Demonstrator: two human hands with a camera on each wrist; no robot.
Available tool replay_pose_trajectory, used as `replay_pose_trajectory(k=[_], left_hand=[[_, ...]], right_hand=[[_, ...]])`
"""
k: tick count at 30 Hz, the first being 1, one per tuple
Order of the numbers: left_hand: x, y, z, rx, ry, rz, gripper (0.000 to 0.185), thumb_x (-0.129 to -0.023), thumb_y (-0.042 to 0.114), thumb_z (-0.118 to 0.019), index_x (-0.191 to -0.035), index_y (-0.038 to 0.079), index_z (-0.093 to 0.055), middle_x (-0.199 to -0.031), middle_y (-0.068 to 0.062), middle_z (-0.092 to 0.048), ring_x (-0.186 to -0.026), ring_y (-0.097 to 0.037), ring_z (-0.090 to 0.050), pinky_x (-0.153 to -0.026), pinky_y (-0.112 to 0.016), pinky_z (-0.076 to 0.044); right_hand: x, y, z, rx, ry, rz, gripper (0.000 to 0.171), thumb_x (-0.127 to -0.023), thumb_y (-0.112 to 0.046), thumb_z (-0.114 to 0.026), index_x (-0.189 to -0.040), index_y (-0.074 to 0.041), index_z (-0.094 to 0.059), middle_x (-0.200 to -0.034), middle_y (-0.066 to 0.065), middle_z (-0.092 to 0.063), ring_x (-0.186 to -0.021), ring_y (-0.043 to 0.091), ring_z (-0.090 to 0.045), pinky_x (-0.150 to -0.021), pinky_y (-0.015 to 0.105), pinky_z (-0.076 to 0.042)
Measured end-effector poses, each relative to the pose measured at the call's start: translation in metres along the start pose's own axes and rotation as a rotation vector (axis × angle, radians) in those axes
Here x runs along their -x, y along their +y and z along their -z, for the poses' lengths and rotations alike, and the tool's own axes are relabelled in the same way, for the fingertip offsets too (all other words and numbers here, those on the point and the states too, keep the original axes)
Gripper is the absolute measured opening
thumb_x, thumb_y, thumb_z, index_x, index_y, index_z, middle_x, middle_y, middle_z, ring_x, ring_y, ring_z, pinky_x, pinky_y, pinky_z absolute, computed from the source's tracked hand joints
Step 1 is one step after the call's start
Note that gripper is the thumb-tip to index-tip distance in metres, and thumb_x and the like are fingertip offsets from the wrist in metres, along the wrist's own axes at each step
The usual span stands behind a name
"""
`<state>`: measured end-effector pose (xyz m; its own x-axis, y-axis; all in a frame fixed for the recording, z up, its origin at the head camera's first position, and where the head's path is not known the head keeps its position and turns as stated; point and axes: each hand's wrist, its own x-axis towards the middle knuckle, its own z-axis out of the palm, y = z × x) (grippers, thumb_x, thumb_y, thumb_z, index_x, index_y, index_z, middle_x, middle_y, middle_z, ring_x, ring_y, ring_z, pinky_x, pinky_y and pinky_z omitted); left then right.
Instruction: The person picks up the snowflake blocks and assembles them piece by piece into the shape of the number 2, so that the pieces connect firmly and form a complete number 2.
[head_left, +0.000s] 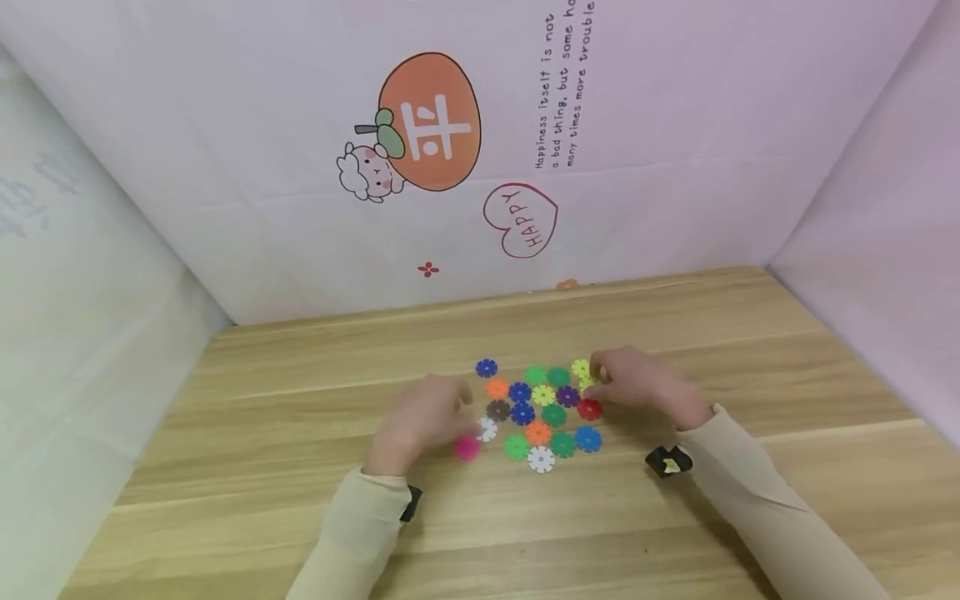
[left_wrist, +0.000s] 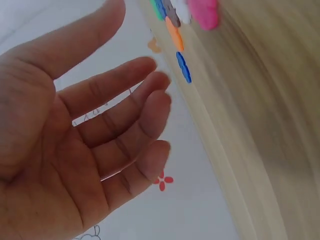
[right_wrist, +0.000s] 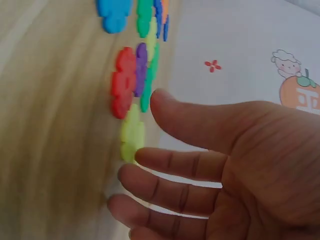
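Observation:
Slotted plastic snowflake discs in many colours lie flat on the wooden table, grouped between the two hands. My left hand (head_left: pixel 422 421) hovers at the group's left side, nearest a white disc (head_left: pixel 488 430) and a pink disc (head_left: pixel 468 449). In the left wrist view its fingers are loosely bent, with nothing between them. On the other side is my right hand (head_left: pixel 637 380), beside a yellow disc (head_left: pixel 580 367) and a red disc (head_left: pixel 589 409). Its palm holds nothing in the right wrist view, where a fingertip (right_wrist: pixel 145 156) overlaps a yellow disc's edge; contact is unclear.
White printed cloth (head_left: pixel 285 150) stands behind the table (head_left: pixel 315 358) and along both sides. A blue disc (head_left: pixel 487 368) lies at the back of the group, a white disc (head_left: pixel 541 459) at the front. Dark straps (head_left: pixel 669 461) are worn at the wrists.

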<state>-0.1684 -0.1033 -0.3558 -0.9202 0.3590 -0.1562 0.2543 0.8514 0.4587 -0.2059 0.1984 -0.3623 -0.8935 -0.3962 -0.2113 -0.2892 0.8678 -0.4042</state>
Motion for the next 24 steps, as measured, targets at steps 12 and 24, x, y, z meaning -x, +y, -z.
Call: replay_pose_trajectory(k=[12,24], left_hand=[[0.001,0.005,-0.011,-0.072,-0.094,0.012,0.025,-0.071,0.021,-0.083,-0.078,0.013,-0.062,-0.07,0.003,-0.057,-0.063,-0.014,-0.052,-0.059,-0.029,-0.046],[-0.002,0.005,-0.014,-0.092,-0.118,-0.033,0.026,-0.074,0.011,-0.079,-0.064,0.012,-0.056,-0.056,0.003,-0.045,-0.052,-0.011,-0.039,-0.05,-0.024,-0.035]], right_hand=[[-0.008,0.0,-0.011,-0.026,0.045,-0.103,0.034,-0.09,-0.031,-0.066,-0.096,-0.001,-0.05,-0.072,0.006,-0.05,-0.063,0.019,-0.047,-0.054,0.029,-0.039],[-0.007,0.002,-0.009,-0.047,0.057,-0.098,0.03,-0.088,-0.022,-0.07,-0.095,0.001,-0.052,-0.076,0.007,-0.054,-0.068,0.021,-0.049,-0.059,0.03,-0.043]])
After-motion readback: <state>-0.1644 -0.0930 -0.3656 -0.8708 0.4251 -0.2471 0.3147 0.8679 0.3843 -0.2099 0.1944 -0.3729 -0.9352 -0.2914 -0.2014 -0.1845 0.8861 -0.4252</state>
